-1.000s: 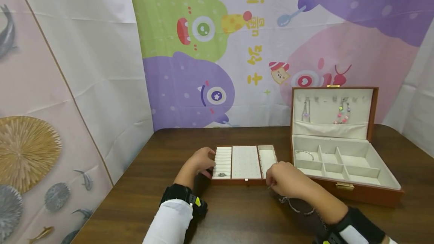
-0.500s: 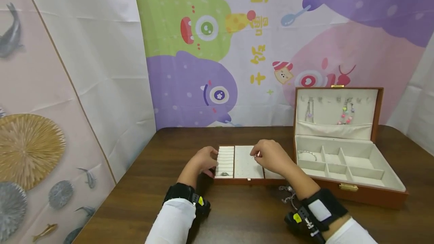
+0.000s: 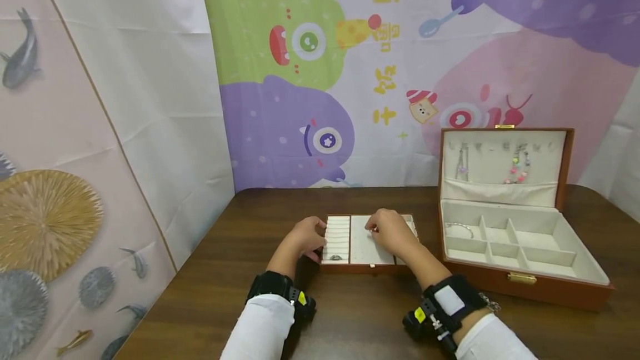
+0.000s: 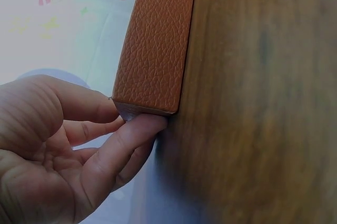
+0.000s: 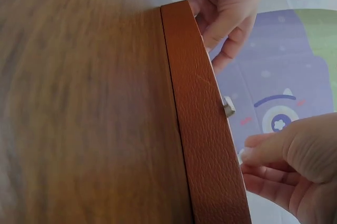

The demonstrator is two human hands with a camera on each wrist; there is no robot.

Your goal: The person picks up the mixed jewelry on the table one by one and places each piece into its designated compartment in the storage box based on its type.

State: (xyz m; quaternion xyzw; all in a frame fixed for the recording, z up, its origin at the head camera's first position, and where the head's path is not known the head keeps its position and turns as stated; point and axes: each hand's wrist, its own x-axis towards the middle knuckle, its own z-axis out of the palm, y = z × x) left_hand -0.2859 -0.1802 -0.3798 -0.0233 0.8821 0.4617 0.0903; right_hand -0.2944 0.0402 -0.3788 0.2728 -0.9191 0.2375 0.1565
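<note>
A shallow brown jewelry tray [image 3: 350,269] lies on the table, with white ring rolls at left, a dotted pale panel in the middle and a compartment at right. A ring [image 3: 336,258] sits at the near end of the rolls. My left hand [image 3: 306,236] grips the tray's left end by its corner, thumb and fingers round it in the left wrist view. Over the middle panel, my right hand [image 3: 392,233] pinches a small whitish earring [image 5: 241,156]; its details are too small to tell. The fingertips hide the spot below.
To the right stands an open brown jewelry box [image 3: 560,294] with several compartments. One holds a bangle [image 3: 468,228]; a necklace [image 3: 462,164] and a beaded bracelet [image 3: 524,163] hang in its lid. A silver chain [image 3: 491,302] shows behind my right wrist.
My right hand has moved left and away from me, from the tray's near right corner to above its middle panel. My left hand has kept its place at the tray's left end.
</note>
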